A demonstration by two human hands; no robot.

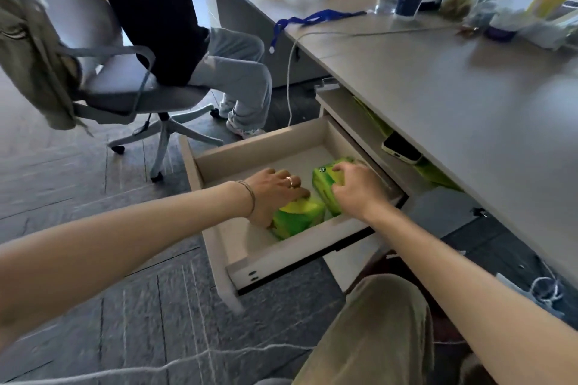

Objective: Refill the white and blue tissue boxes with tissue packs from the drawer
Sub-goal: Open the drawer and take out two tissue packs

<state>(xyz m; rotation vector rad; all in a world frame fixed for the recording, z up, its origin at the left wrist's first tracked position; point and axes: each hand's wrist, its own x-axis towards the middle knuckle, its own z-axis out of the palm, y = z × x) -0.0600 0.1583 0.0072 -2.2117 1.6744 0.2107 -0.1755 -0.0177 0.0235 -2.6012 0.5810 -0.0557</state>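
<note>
An open beige drawer (281, 255) juts out from under the desk. Two green tissue packs lie inside it. My left hand (272, 194) is clamped over the top of the nearer green pack (300, 217). Fingers of my right hand (353, 189) curl around the farther green pack (322, 181), which is tilted up on its edge. Both packs still sit within the drawer walls. No white or blue tissue box shows in this view.
The grey desk (469, 97) runs along the right, with a phone (402, 148) on a shelf below it. Bottles, cups and blue lanyards (316, 17) crowd its far end. Another person sits on a swivel chair (150, 97) at left. My knee (375, 331) is lower right.
</note>
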